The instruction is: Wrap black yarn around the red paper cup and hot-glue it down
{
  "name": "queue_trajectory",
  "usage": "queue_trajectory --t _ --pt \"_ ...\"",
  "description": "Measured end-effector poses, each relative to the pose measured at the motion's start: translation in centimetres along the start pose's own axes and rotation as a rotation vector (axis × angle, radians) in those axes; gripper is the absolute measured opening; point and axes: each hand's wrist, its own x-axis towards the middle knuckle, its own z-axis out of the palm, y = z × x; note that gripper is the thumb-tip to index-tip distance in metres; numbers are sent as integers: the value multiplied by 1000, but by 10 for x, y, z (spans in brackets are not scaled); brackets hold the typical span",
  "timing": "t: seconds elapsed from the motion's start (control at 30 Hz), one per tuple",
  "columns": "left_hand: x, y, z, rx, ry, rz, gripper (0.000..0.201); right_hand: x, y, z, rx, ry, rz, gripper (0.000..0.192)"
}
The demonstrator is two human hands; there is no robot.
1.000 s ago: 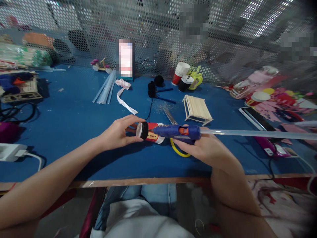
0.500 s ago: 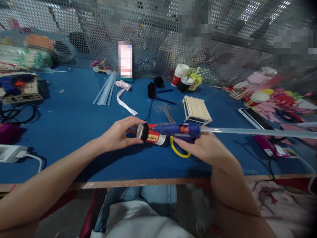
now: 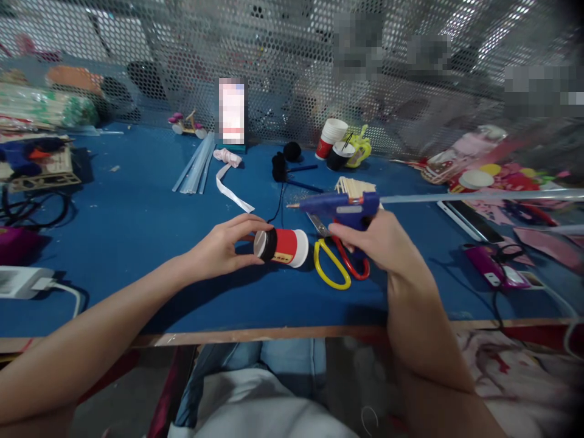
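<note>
My left hand (image 3: pixel 227 246) grips the black-wrapped end of a red paper cup (image 3: pixel 286 244), which lies on its side with its white rim to the right. A black strand runs from the wrapped end back across the table. My right hand (image 3: pixel 381 240) is closed around a blue hot glue gun (image 3: pixel 342 207), its nozzle pointing left above and behind the cup. A long clear glue stick (image 3: pixel 456 196) sticks out of the gun's rear. Scissors (image 3: pixel 332 263) with one yellow and one red handle lie beneath my right hand, beside the cup.
Behind lie glue sticks (image 3: pixel 197 165), white ribbon (image 3: pixel 232 193), black yarn (image 3: pixel 279 167) and a small wooden-stick piece (image 3: pixel 356 184). Stacked paper cups (image 3: pixel 331 137) stand near the perforated metal screen (image 3: pixel 283 73). A second glue gun (image 3: pixel 31 155) lies left; a phone (image 3: pixel 469 220) lies right.
The glue gun in my right hand has lifted away from the cup, moving back and slightly right. The scissors now show more fully. My left hand stays on the cup, which has rolled slightly.
</note>
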Motion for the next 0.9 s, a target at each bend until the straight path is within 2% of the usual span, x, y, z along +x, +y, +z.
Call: queue_trajectory --t 0.1,0.17,0.27,0.47,0.67,0.77,0.83,0.87,0.9 --pt "0 0 0 19 7 9 48 19 21 -7 -37 255 31 39" --pt "0 0 0 19 13 11 48 32 37 -12 -194 351 133 42" --pt "0 0 2 -1 24 0 48 49 57 -19 -411 391 300 47" --pt "0 -2 3 -39 41 8 48 67 77 -21 -465 322 402 46" --pt "-1 -1 2 -49 50 27 47 68 86 -17 -582 282 369 44" --pt "-1 1 2 -42 43 39 46 62 77 -14 -587 437 275 40" --pt "-1 3 2 -21 28 46 48 53 61 -7 -480 539 138 38" --pt "-1 4 2 -6 19 54 48 47 49 -2 -378 509 60 38" --pt "-1 5 2 10 9 61 49 42 37 4 -243 421 -3 41"
